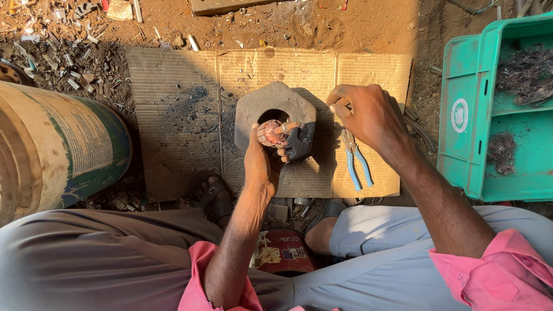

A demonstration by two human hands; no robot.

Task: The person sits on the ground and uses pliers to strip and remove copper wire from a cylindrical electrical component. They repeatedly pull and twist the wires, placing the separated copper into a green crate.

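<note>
My left hand (260, 158) grips a small motor armature with copper windings (269, 132), holding it over the hole of a grey hexagonal metal block (275, 101) that rests on flattened cardboard (173, 115). My right hand (368, 115) hovers just right of the block with its fingers curled; a thin object seems pinched at the fingertips, but I cannot make it out. Pliers with light blue handles (356, 164) lie on the cardboard under that hand.
A large drum (52, 150) lies on its side at the left. Green plastic crates (498, 115) with tangled wire scrap stand at the right. Metal scrap litters the dirt at top left. My sandalled feet (216, 196) rest at the cardboard's near edge.
</note>
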